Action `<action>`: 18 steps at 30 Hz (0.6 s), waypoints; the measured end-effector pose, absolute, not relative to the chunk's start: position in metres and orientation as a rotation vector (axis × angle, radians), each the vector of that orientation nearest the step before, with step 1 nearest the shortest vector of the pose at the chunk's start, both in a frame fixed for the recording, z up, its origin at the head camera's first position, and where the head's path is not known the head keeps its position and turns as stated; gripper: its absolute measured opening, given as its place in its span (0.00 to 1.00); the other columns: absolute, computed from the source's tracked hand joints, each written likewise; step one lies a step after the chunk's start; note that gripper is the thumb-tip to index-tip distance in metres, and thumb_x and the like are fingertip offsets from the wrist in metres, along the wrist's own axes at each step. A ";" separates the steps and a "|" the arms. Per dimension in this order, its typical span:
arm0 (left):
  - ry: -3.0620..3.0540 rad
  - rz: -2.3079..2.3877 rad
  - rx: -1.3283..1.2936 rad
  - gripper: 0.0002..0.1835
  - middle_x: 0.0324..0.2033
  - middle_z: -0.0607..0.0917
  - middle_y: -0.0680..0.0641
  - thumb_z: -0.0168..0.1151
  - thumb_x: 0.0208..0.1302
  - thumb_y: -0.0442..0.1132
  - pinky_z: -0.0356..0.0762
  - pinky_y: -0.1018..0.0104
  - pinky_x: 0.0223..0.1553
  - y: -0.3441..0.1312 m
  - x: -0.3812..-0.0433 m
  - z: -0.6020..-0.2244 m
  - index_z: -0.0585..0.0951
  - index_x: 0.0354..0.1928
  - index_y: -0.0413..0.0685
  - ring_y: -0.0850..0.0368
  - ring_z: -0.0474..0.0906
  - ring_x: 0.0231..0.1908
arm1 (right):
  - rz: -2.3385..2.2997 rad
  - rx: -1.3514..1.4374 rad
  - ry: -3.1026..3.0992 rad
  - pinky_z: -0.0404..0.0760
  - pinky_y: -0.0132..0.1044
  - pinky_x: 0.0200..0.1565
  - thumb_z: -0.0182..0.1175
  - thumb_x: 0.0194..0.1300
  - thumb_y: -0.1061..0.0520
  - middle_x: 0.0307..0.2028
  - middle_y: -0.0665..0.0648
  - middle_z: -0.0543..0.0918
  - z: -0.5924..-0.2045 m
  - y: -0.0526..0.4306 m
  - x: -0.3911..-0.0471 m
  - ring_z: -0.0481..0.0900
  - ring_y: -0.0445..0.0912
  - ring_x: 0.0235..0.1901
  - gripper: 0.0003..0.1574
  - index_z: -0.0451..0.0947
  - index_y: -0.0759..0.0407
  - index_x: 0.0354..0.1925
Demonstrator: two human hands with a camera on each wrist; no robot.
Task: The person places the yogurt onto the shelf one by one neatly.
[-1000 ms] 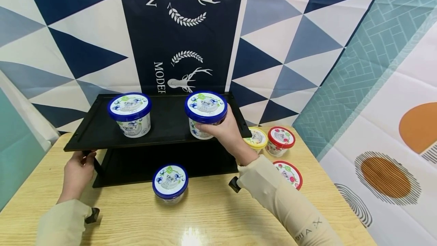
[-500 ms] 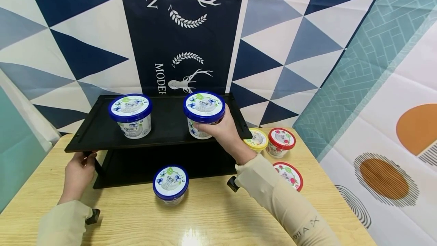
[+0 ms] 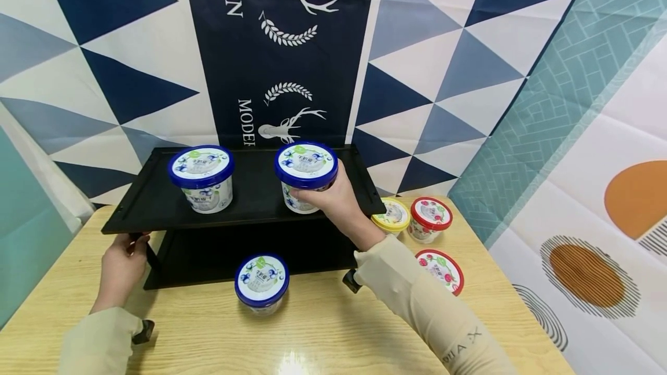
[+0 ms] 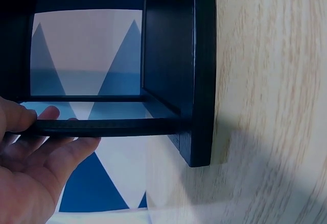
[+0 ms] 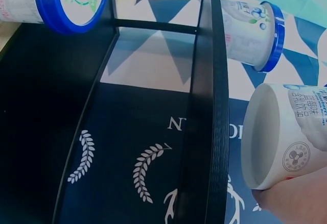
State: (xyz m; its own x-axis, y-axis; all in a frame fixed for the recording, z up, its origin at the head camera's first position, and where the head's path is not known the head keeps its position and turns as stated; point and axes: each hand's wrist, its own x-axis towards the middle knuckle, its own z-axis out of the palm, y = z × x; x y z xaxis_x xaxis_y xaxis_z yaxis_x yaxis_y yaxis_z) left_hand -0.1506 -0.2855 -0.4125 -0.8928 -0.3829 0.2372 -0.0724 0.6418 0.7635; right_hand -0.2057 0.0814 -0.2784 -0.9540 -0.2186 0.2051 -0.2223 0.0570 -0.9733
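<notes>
My right hand (image 3: 337, 204) grips a blue-lidded paper tub (image 3: 306, 165) with blueberry pictures over the right part of the black two-tier rack (image 3: 252, 190). In the right wrist view a narrow gap shows between that tub's base (image 5: 261, 137) and the upper shelf (image 5: 219, 106). A matching tub (image 3: 202, 168) stands on the same shelf, further left. My left hand (image 3: 120, 266) holds the rack's left side post (image 4: 112, 127) just under the upper shelf, thumb on one side and fingers on the other. A third blue-lidded tub (image 3: 262, 281) stands on the table before the rack.
Right of the rack stand a yellow-lidded tub (image 3: 392, 214) and a red-lidded tub (image 3: 429, 217). Another red-lidded tub (image 3: 442, 271) is partly covered by my right sleeve. A patterned cloth wall (image 3: 281, 62) rises close behind the rack on the wooden table (image 3: 208, 328).
My right hand has carried the held tub a little left along the upper shelf, closer to the standing tub. My left hand keeps its hold on the post. The head view has shifted slightly.
</notes>
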 end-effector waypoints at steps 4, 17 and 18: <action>-2.487 -1.133 0.373 0.18 0.53 0.74 0.27 0.37 0.71 0.36 0.71 0.40 0.52 -0.285 -0.151 -0.413 0.70 0.53 0.30 0.33 0.70 0.53 | 2.113 0.475 -2.283 0.65 0.46 0.68 0.70 0.49 0.61 0.63 0.53 0.64 -0.278 0.079 -0.206 0.64 0.49 0.63 0.55 0.48 0.50 0.68; -2.483 -1.134 0.376 0.18 0.52 0.74 0.26 0.38 0.71 0.35 0.71 0.40 0.52 -0.285 -0.150 -0.413 0.70 0.53 0.30 0.33 0.71 0.52 | 2.132 0.459 -2.287 0.65 0.47 0.67 0.71 0.49 0.60 0.62 0.52 0.65 -0.278 0.068 -0.208 0.66 0.49 0.62 0.55 0.50 0.48 0.67; -2.478 -1.138 0.374 0.17 0.52 0.74 0.26 0.38 0.71 0.35 0.71 0.40 0.52 -0.285 -0.150 -0.413 0.70 0.53 0.30 0.33 0.71 0.52 | 2.132 0.463 -2.285 0.65 0.47 0.67 0.71 0.49 0.60 0.62 0.52 0.65 -0.278 0.067 -0.208 0.66 0.49 0.62 0.55 0.50 0.48 0.67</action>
